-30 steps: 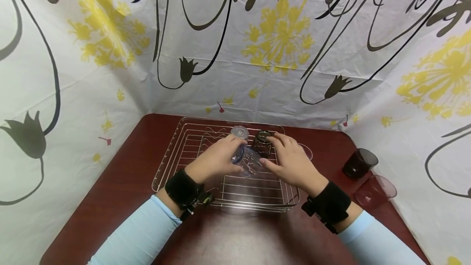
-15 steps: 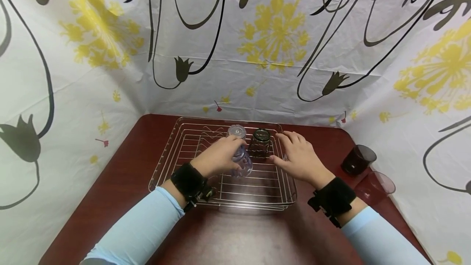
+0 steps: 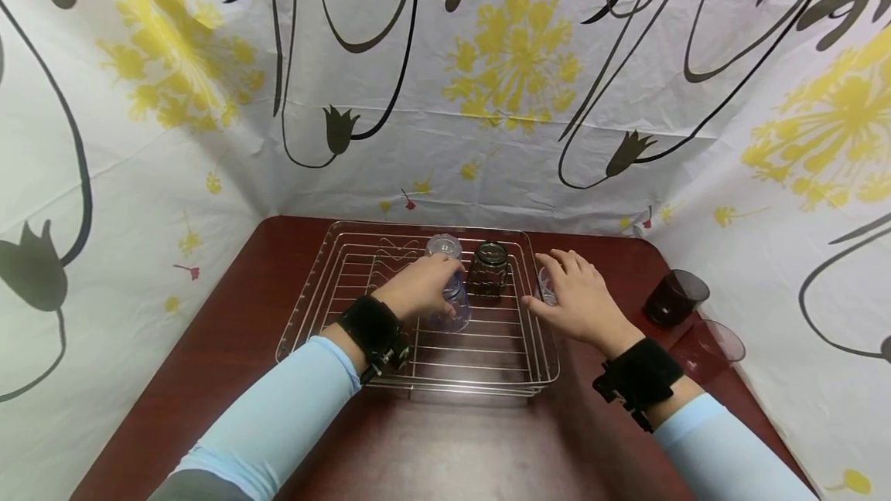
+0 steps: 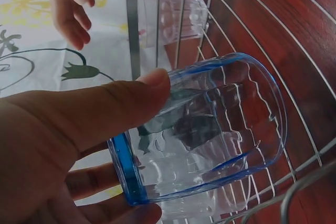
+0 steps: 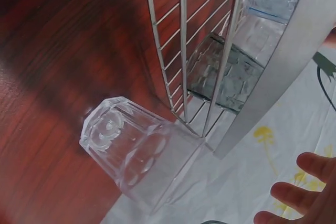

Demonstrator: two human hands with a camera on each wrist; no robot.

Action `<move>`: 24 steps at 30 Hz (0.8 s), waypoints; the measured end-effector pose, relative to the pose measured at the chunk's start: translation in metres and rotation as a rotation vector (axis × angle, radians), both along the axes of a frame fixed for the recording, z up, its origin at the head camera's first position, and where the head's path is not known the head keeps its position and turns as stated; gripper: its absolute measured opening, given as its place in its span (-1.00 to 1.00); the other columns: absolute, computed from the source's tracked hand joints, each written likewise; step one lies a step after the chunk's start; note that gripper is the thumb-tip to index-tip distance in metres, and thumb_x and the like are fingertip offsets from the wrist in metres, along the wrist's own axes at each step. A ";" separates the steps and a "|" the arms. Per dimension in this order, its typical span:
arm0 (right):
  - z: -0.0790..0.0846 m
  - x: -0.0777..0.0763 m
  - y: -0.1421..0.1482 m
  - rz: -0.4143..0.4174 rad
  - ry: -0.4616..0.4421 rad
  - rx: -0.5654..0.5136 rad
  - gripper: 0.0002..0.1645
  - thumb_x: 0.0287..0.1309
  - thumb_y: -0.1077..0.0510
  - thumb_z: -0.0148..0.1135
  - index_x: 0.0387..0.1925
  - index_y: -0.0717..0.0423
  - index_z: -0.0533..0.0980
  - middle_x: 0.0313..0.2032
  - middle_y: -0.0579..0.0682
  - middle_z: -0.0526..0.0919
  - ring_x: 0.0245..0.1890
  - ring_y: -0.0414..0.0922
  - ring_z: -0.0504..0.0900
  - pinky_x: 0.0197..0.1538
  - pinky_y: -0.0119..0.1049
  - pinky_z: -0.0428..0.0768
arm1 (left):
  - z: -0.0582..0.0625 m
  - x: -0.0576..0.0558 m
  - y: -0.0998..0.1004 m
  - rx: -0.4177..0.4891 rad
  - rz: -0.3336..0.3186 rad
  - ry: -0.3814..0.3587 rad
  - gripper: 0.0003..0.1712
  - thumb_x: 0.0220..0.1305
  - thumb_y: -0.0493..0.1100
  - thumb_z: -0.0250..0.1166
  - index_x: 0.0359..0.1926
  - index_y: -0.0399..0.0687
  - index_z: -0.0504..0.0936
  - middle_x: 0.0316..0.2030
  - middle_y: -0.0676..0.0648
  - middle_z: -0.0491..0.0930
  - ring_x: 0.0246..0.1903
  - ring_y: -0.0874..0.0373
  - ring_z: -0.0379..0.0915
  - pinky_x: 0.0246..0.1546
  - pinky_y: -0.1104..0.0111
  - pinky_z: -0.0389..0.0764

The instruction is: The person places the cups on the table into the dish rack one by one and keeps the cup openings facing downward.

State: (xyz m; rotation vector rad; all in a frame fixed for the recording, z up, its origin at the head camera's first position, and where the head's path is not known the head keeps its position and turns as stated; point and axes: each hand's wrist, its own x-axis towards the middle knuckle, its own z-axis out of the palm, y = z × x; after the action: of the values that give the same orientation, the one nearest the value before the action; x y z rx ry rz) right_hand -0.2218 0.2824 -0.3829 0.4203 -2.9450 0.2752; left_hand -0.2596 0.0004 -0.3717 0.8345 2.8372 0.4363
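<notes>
My left hand (image 3: 420, 289) grips a clear blue-tinted glass (image 4: 220, 129) by its thick blue base, thumb on one side and fingers on the other. The glass (image 3: 452, 309) is upside down, its rim toward the wires of the metal dish rack (image 3: 480, 389); whether it touches them I cannot tell. My right hand (image 3: 579, 301) is spread and holds nothing, just past the rack's right side. Nearest to it is a clear glass (image 5: 139, 150), standing on the table outside the rack and partly hidden by the fingers in the head view.
Inside the rack, a dark green glass (image 3: 489, 267) and a clear glass (image 3: 444, 246) stand upside down behind the blue one. Toward the table's right edge are a dark cup (image 3: 674, 300) and a reddish see-through cup (image 3: 706, 352). Patterned curtains (image 3: 390, 168) surround the table (image 3: 452, 439).
The blue-tinted glass has gone from tilted between both hands to upside down in the left hand. My right hand has moved away to the right, toward the clear glass beside the rack.
</notes>
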 end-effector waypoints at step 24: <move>-0.008 0.004 0.013 -0.016 -0.004 -0.018 -0.05 0.26 -0.37 0.15 0.47 0.08 0.21 0.44 0.28 0.20 0.49 0.33 0.05 0.40 0.41 0.04 | -0.011 -0.016 0.014 -0.038 0.031 0.001 -0.10 0.05 -0.02 0.57 0.39 -0.06 0.39 0.32 -0.17 0.43 0.31 -0.12 0.36 0.35 0.05 0.38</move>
State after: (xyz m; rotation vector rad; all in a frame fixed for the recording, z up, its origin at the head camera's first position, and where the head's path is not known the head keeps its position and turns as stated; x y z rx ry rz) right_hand -0.2180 0.2950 -0.3913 0.3945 -2.9462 0.3003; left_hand -0.2757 0.0140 -0.3826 0.7847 2.8539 0.3847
